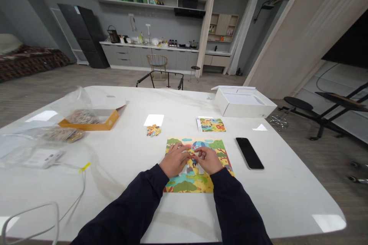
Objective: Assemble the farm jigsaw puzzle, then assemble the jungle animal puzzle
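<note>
A grey-walled room with white upper cabinets, a long grey kitchen counter [149, 47] and a tall black refrigerator [83, 36] stretches behind a broad white marble-look table [267, 206], where a person in dark navy sleeves [126, 206] reaches forward with both bare hands. At the far right corner of the table sits an open white cardboard box [244, 107], while an orange box tray [89, 122] at the left holds a mound of loose puzzle pieces. A clear plastic bag [63, 134] with more pieces lies just beside the tray, near a white cable [84, 187] with a yellow tag. In front of the person, flat on the tabletop, lies a partly assembled jigsaw puzzle [186, 183] of a bright jungle scene. A black smartphone [249, 153] rests just to its right, and a small picture card [211, 124] lies just beyond its far edge. A small cluster of pieces [153, 130] sits near its far left corner. Over the middle of the puzzle, the left hand [175, 159] and right hand [208, 159] are drawn in narrow, fingers curled, their fingertips nearly meeting; whether they pinch a piece is hidden from view
</note>
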The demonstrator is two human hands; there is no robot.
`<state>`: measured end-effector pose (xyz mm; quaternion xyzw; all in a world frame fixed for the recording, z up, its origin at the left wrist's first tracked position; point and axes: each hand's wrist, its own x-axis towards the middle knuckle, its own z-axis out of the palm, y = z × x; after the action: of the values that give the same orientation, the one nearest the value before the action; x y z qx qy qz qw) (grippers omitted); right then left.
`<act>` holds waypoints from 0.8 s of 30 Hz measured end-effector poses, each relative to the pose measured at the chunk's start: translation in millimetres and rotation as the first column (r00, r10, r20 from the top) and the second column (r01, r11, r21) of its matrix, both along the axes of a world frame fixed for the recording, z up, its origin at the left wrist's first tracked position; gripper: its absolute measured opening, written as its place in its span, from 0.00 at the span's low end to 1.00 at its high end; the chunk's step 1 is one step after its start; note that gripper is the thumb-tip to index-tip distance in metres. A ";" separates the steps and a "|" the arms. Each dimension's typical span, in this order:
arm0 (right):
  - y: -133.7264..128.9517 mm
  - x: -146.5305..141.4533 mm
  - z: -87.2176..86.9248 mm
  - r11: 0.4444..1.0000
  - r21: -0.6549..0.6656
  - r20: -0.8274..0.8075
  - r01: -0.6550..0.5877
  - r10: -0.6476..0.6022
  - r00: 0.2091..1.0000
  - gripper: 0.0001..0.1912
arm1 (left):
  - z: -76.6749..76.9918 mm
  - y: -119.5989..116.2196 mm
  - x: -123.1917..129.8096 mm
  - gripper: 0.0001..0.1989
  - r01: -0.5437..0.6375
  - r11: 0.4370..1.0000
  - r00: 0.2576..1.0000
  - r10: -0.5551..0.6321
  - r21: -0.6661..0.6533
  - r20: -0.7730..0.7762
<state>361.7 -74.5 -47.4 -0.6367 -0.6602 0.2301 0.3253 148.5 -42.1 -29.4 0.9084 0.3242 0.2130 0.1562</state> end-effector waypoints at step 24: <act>-1.0 3.0 8.8 0.981 0.120 -0.049 0.150 -0.145 0.988 0.19 | -30.9 109.0 -128.9 0.27 -0.674 0.738 0.729 0.671 -0.029 0.132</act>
<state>364.7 -75.5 -38.6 -0.6579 -0.6174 0.1769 0.3933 19.6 66.9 -60.3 0.7146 0.6174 0.3188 0.0806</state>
